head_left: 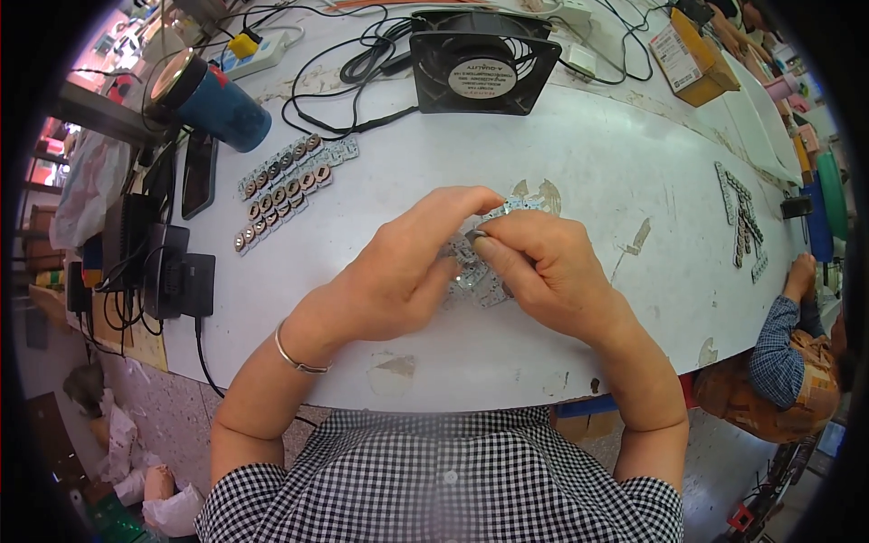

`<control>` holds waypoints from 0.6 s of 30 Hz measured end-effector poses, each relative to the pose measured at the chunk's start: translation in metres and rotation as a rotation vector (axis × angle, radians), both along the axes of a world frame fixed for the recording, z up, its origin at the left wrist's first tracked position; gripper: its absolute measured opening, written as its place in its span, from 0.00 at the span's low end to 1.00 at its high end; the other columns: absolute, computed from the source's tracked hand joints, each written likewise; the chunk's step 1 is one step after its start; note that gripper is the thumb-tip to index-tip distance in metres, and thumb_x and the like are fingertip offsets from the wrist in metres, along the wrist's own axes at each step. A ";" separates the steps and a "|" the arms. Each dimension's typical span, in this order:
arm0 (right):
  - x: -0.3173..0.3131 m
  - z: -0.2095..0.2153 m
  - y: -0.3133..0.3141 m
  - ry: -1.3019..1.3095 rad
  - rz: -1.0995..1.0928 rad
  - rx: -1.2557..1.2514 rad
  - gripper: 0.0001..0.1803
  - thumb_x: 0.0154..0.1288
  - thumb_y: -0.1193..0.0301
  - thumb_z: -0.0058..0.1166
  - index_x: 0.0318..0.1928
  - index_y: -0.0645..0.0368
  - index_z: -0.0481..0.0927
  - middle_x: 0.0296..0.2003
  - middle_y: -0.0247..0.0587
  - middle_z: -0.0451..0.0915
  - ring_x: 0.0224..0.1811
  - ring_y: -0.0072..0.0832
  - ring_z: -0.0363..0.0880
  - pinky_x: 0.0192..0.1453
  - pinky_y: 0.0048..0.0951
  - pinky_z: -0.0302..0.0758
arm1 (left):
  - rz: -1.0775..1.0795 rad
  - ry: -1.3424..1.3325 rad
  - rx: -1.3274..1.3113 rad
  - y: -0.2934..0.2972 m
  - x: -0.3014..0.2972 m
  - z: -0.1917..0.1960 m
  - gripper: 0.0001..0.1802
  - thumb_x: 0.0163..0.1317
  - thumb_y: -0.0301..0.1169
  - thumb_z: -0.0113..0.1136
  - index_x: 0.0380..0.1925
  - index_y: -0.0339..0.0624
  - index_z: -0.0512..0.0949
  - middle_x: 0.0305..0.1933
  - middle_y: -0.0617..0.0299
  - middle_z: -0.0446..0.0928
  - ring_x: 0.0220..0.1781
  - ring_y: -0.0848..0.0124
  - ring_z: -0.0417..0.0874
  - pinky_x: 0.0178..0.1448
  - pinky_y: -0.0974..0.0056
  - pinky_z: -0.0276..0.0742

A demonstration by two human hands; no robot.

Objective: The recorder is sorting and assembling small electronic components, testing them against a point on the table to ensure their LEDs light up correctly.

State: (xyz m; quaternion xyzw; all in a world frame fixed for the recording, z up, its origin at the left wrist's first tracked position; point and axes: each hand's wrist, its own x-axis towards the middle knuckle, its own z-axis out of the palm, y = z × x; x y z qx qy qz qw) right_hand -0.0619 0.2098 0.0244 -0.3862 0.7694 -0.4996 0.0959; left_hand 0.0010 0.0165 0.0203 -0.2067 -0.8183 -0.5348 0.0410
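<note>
Both my hands come together over the middle of the white table. My left hand (pixel 407 262) is closed, its index finger and thumb around a strip of small circuit boards (pixel 518 206) that shows past the fingertips. My right hand (pixel 552 271) pinches a small dark round part (pixel 474 235) between thumb and index finger, close against the boards. Under the fingers lie more small circuit boards (pixel 471 276), partly hidden by both hands. At the left, rows of circuit boards with round coppery and dark parts (pixel 282 195) lie on the table.
A black fan (pixel 484 68) stands at the back, cables beside it. To the left are a blue tumbler (pixel 217 104), a phone (pixel 199 174) and black adapters (pixel 181 276). More board strips (pixel 742 222) lie right, near a cardboard box (pixel 692 59). Another person's arm (pixel 787 317) rests at the right edge.
</note>
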 end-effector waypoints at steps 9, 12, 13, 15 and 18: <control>-0.003 -0.002 0.002 0.017 0.111 0.125 0.09 0.66 0.72 0.53 0.31 0.64 0.78 0.27 0.50 0.79 0.31 0.46 0.78 0.37 0.42 0.74 | -0.047 -0.060 -0.044 -0.002 0.004 0.005 0.38 0.48 0.11 0.50 0.64 0.36 0.65 0.61 0.52 0.71 0.51 0.67 0.78 0.48 0.67 0.77; -0.003 -0.005 0.002 -0.023 0.144 0.065 0.06 0.65 0.76 0.55 0.32 0.66 0.78 0.23 0.45 0.75 0.24 0.35 0.72 0.31 0.32 0.70 | -0.058 -0.033 -0.011 -0.003 0.002 -0.001 0.37 0.49 0.10 0.49 0.65 0.35 0.65 0.62 0.51 0.70 0.49 0.68 0.80 0.50 0.66 0.78; -0.001 -0.004 0.001 -0.003 0.137 0.065 0.06 0.65 0.76 0.56 0.31 0.66 0.78 0.23 0.45 0.75 0.24 0.34 0.72 0.30 0.32 0.69 | -0.057 -0.033 -0.011 -0.003 0.003 0.000 0.37 0.49 0.10 0.49 0.65 0.35 0.65 0.62 0.51 0.70 0.49 0.68 0.80 0.50 0.66 0.78; 0.000 -0.002 0.000 0.017 0.129 0.065 0.06 0.64 0.76 0.57 0.31 0.66 0.78 0.23 0.44 0.75 0.23 0.33 0.71 0.30 0.32 0.69 | -0.063 -0.126 0.052 -0.003 0.003 0.002 0.37 0.49 0.10 0.49 0.65 0.34 0.64 0.62 0.51 0.70 0.48 0.70 0.81 0.52 0.67 0.79; 0.000 -0.001 -0.001 -0.001 0.123 0.065 0.05 0.64 0.76 0.57 0.31 0.65 0.78 0.21 0.43 0.74 0.23 0.30 0.71 0.29 0.31 0.68 | -0.082 -0.140 0.054 -0.005 0.004 0.003 0.36 0.52 0.11 0.50 0.66 0.34 0.63 0.64 0.51 0.68 0.47 0.71 0.81 0.51 0.68 0.79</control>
